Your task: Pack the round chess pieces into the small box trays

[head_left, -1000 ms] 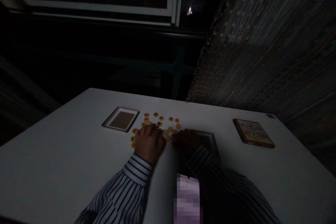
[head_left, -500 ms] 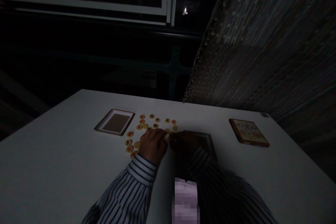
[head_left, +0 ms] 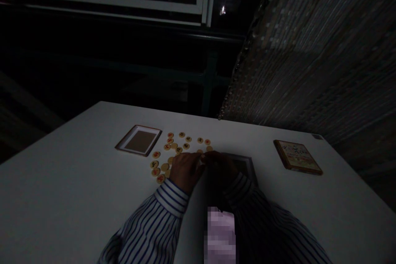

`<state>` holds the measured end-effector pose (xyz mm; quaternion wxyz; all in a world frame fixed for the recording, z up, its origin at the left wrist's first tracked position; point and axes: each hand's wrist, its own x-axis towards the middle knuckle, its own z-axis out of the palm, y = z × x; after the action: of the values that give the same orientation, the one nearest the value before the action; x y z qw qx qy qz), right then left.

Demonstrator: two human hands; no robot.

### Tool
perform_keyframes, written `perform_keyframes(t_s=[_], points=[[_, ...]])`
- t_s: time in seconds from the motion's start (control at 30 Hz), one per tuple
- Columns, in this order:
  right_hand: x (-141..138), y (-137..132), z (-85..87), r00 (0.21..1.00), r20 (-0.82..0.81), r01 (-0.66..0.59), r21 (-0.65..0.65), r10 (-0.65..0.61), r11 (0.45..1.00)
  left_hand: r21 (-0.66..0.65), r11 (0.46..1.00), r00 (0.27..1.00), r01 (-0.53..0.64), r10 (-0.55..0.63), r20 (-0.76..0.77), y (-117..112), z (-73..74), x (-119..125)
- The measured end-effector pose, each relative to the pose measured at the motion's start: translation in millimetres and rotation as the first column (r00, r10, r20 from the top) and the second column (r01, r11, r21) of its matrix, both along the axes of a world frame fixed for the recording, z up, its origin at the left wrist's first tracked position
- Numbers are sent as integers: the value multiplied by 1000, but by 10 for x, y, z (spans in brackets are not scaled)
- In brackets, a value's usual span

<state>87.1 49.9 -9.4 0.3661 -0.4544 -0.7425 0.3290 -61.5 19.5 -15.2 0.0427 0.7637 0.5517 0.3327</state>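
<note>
My left hand [head_left: 186,169] and my right hand [head_left: 220,167] meet above the white table, fingertips together. Between them shows a small pale Chinese chess piece [head_left: 202,159], pinched by the fingers of both hands and mostly covered. My right hand is in deep shadow, so its fingers are hard to make out. Round wooden Chinese chess pieces [head_left: 167,147], several with red or black characters and others plain side up, lie around and beyond my left hand. Just right of my right hand is a dark, framed tray-like thing [head_left: 252,169], partly hidden by my right hand and arm.
On the table [head_left: 77,181], an open shallow box part [head_left: 123,150] lies left of the pieces. Far to the right rests a closed box with a printed top [head_left: 298,157]. A bead curtain [head_left: 297,57] hangs behind the table. A blurred pinkish patch [head_left: 221,235] is at the near edge.
The view has shifted slightly, moving the table items a little to the right in the picture. My hands remain together on the small piece, and more pieces show beside my left hand.
</note>
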Motion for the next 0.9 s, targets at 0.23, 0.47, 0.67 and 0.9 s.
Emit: perform_keyframes(t_s=[0.23,0.47,0.67,0.9], points=[[26,8,15,998,-33,-59,-41,58,997,42,999,1000,-20,19,8,-1,13,17],[44,22,17,994,-57,-91,-22,90,996,63,998,1000,-16,15,10,13,-18,11],[36,19,3,1000,-19,-23,-22,23,999,51,999,1000,-6,6,5,-7,11,7],[35,2,33,998,-63,-20,2,20,1000,67,998,998,-10,6,65,-3,14,20]])
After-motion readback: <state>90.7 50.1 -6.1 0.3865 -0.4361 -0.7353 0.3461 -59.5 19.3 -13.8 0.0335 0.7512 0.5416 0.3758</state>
